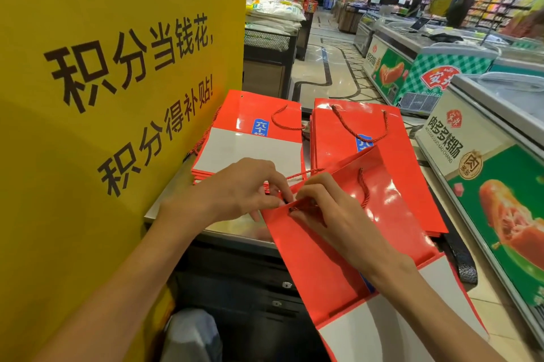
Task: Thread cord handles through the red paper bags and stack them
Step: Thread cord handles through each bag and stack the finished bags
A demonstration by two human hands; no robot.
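Observation:
A flat red paper bag (391,208) lies tilted in front of me, its white bottom toward me. My left hand (244,190) pinches its top edge near a hole. My right hand (323,208) pinches a red cord end (303,207) at that same edge. One red cord handle (364,188) hangs from the bag's face, and a loose cord stretch (300,174) runs behind my fingers. Two stacks of flat red bags lie beyond: the left stack (259,114) and the right stack (338,132), each topped by a bag with a cord handle.
A tall yellow sign (117,96) stands close on the left. The stacks rest on a glass-topped counter (235,229) with dark drawers below. Freezer chests (485,161) with food pictures line the right. A shop aisle (329,67) runs away ahead.

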